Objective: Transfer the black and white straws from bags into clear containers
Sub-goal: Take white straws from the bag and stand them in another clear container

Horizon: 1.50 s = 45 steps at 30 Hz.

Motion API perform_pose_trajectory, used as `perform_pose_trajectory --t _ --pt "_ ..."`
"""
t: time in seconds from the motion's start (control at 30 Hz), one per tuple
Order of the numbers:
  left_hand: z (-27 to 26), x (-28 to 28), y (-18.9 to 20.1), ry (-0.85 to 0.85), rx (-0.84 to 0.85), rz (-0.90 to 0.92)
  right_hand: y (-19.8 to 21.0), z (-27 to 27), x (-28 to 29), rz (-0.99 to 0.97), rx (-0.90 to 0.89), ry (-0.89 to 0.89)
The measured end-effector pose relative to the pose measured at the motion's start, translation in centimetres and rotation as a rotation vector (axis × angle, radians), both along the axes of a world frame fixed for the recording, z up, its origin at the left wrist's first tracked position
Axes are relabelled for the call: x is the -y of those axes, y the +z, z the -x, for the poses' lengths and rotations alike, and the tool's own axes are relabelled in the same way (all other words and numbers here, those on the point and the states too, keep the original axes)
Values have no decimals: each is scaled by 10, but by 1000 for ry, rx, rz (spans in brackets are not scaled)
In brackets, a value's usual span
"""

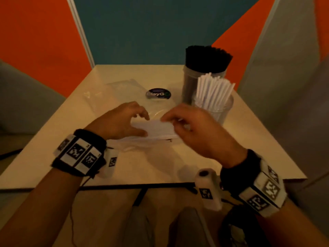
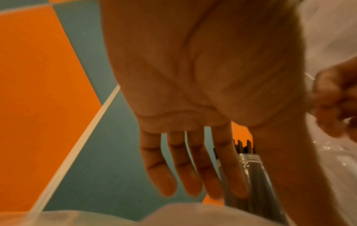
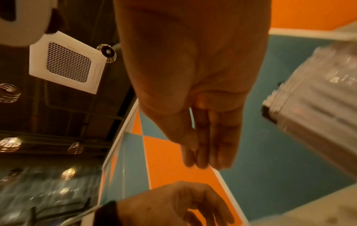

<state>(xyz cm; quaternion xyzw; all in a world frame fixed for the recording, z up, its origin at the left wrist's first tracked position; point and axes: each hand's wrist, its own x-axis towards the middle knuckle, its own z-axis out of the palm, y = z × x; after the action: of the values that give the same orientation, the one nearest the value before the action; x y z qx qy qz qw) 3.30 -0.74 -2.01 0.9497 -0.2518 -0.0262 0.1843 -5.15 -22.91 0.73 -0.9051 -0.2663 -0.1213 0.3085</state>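
A bundle of white straws [image 1: 158,130] in a clear bag [image 3: 318,107] lies at the middle of the table [image 1: 151,168]. My left hand [image 1: 142,124] arches over its left end, fingers straight and spread [image 2: 193,168], gripping nothing. Over the right end is my right hand [image 1: 178,122], fingers extended and together [image 3: 204,149], tips by the bundle's top edge. At the back right, a clear container [image 1: 188,81] holds black straws [image 1: 206,57]. In front of it a second clear container [image 1: 222,111] holds white straws [image 1: 213,90].
An empty clear plastic bag [image 1: 122,90] lies flat behind my hands, beside a round dark sticker [image 1: 158,94]. Orange and teal wall panels stand behind the table. The table's near edge [image 1: 142,183] is close to my wrists.
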Motion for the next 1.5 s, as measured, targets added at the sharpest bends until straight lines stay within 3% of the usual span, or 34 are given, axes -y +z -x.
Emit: perform_pose_trajectory --t 0.1,0.2,0.37,0.67,0.83,1.17,1.5 --pt "10 -20 -7 63 -154 -137 -23 -11 -36 342 -175 68" --pt "15 -28 -11 50 -104 -51 -42 -24 -63 419 -280 94" --pt "19 -31 -13 60 41 276 -53 -44 -100 477 -166 121" --pt "22 -30 -10 127 147 392 -67 -67 -122 651 -29 65" --pt "21 -31 -14 146 168 434 -71 -66 -121 628 -83 -3" --pt "28 -34 -20 161 144 496 -78 -67 -123 492 -166 33" --pt "34 -40 -22 168 102 398 -75 -67 -108 441 -143 43"
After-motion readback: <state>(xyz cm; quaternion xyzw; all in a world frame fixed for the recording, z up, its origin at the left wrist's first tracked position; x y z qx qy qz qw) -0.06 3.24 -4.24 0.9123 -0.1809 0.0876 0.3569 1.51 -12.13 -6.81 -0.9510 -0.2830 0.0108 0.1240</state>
